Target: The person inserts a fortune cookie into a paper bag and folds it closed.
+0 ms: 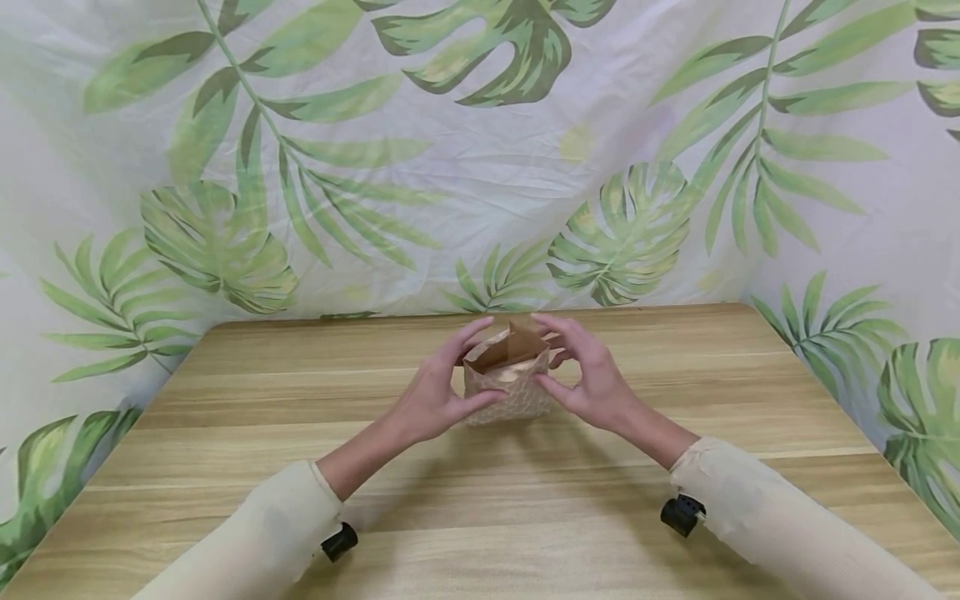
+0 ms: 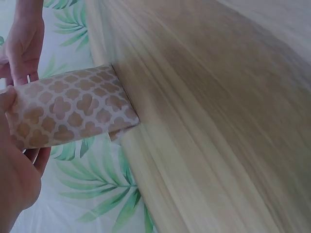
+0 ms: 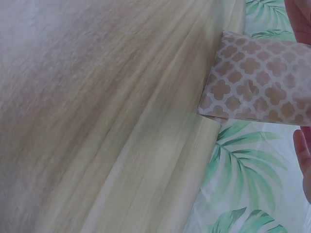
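A small brown paper bag [image 1: 507,400] with a white lattice pattern stands upright on the wooden table, its mouth open at the top. From the left side my left hand [image 1: 435,396] holds it, thumb on the front face and fingers behind the rim. My right hand [image 1: 596,379] grips the opposite side, thumb near the front top edge and fingers at the back. A pale patch shows at the mouth; I cannot tell what it is. In both wrist views the patterned bag [image 2: 73,107] has its base on the table.
The wood-grain table [image 1: 225,417] extends around the bag on all sides. Behind and beside it hangs a pale cloth [image 1: 480,192] printed with green leaves. Small black devices [image 1: 682,515] sit under both sleeve cuffs.
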Demonstrator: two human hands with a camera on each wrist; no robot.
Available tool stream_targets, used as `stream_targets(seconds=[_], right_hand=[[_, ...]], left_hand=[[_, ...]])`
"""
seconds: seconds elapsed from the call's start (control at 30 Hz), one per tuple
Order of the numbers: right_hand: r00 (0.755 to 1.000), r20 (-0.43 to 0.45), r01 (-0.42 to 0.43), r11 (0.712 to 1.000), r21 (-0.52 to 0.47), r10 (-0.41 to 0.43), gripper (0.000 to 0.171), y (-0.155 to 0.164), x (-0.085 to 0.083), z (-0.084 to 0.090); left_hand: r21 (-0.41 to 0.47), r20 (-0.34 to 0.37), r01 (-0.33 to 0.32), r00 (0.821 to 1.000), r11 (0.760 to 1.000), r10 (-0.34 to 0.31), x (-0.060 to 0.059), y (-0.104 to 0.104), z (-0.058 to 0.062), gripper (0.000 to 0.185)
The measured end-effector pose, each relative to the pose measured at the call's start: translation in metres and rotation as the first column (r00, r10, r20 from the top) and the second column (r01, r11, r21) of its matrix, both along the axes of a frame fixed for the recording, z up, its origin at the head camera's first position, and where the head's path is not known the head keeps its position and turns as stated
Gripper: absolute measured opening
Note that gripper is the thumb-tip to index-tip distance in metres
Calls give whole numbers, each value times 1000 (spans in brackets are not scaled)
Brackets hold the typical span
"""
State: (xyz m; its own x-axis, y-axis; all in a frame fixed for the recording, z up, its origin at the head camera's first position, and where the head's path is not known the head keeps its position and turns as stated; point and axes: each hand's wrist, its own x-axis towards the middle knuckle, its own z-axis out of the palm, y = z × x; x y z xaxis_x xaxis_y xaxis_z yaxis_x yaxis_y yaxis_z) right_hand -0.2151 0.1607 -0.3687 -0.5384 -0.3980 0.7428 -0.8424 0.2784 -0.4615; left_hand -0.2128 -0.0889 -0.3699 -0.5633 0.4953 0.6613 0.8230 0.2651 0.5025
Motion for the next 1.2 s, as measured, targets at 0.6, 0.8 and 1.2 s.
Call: stream_targets(seconds=[0.6, 0.8, 1.2], right_hand=[[934, 358, 79, 982, -173, -12, 75, -7, -1, 3], [910, 415, 88, 973, -214, 10, 75, -9, -2, 5], [869, 494, 124, 972, -198, -10, 72, -9, -1, 10]], left_hand=[[221, 378, -123, 925, 967, 31, 3, 20, 4, 74], [271, 471, -173, 882, 947, 27, 4, 24, 6, 70], [328, 555, -222, 832, 918, 2, 2, 27, 8, 61]])
